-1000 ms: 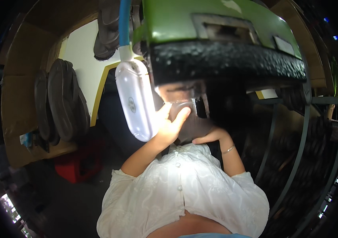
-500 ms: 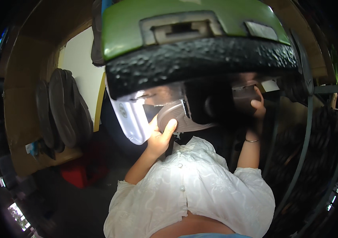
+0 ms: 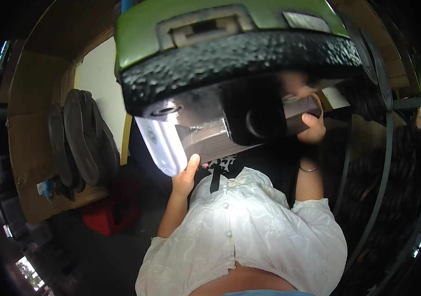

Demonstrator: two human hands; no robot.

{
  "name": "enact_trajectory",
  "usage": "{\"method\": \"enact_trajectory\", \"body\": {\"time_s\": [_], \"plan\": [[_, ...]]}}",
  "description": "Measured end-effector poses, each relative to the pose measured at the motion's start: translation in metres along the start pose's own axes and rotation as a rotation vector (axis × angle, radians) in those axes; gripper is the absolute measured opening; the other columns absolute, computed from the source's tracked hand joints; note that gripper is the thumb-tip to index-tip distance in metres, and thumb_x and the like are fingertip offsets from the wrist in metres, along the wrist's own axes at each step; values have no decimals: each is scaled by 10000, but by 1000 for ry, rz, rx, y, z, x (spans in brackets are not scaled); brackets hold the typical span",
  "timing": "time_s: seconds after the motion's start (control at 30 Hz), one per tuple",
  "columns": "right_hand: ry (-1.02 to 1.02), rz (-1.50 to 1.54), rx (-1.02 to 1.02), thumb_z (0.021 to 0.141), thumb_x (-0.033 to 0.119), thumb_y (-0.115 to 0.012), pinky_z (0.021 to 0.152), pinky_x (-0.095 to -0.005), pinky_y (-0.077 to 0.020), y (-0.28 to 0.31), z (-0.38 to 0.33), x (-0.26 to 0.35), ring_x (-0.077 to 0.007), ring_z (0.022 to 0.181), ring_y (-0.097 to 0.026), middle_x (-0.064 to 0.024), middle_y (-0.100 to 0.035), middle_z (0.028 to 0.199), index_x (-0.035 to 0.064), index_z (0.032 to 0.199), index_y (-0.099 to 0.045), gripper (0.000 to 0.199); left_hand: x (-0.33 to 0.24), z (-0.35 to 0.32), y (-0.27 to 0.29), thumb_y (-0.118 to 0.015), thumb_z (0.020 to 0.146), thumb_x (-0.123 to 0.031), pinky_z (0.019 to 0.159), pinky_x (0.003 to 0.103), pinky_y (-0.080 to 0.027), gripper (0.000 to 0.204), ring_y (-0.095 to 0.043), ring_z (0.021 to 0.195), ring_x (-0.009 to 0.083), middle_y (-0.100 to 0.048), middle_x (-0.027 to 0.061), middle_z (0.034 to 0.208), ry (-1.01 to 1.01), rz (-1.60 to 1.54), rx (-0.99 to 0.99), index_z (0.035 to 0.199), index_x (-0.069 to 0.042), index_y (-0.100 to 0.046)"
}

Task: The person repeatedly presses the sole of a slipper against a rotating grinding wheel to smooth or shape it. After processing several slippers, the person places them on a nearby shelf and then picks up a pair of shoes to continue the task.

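Note:
A grey-brown shoe sole with fine ridges is held between my two hands beneath a green and black machine housing. My left hand grips its near-left end, thumb on top. At the right end, my right hand has its fingers round the far edge and its thumb on the near face. The dark underside of the housing hides the sole's middle. A bright white lamp-like part hangs just left of the sole, close to my left hand.
Several similar dark soles stand in an open cardboard box at left. A red stool-like object sits on the floor below. At right is a green-grey metal rack with dark, unclear stacked items.
The sole now lies stretched lengthwise between both hands, its ridged face more in view. My left hand has shifted slightly left and down; my right hand has come lower and nearer.

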State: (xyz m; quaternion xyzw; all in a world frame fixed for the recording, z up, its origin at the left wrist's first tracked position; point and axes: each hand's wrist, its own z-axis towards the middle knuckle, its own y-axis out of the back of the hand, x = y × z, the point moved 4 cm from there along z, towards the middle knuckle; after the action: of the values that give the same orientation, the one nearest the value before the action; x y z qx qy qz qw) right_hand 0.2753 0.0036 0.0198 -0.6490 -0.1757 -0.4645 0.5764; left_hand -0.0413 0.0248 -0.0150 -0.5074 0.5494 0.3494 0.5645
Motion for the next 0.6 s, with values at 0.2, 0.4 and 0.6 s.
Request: {"method": "enact_trajectory", "body": {"time_s": [0.2, 0.4, 0.6], "plan": [[45, -100, 168, 617, 78, -543, 822, -284, -439, -35, 20, 6, -201, 882, -580, -135, -593, 973, -55, 1087, -505, 490, 14, -6, 18, -524, 843, -212, 527, 218, -430, 256, -571, 592, 139, -618, 93, 756, 71, 36, -7, 938, 22, -568], [20, -50, 47, 593, 162, -516, 772, -265, -452, -77, 3, -16, -190, 814, -589, -147, -606, 900, -76, 1037, -521, 504, 17, -22, 56, -520, 792, -163, 495, 221, -405, 239, -584, 611, 137, -603, 79, 771, 93, -49, -79, 924, 31, -564], [36, -63, 83, 635, 159, -546, 804, -274, -432, -97, -25, -53, -173, 872, -562, -124, -580, 958, -79, 1041, -517, 471, -2, -29, 89, -486, 805, -185, 481, 236, -412, 276, -525, 552, 140, -568, 87, 767, 2, -3, -279, 1005, 5, -492]]}}
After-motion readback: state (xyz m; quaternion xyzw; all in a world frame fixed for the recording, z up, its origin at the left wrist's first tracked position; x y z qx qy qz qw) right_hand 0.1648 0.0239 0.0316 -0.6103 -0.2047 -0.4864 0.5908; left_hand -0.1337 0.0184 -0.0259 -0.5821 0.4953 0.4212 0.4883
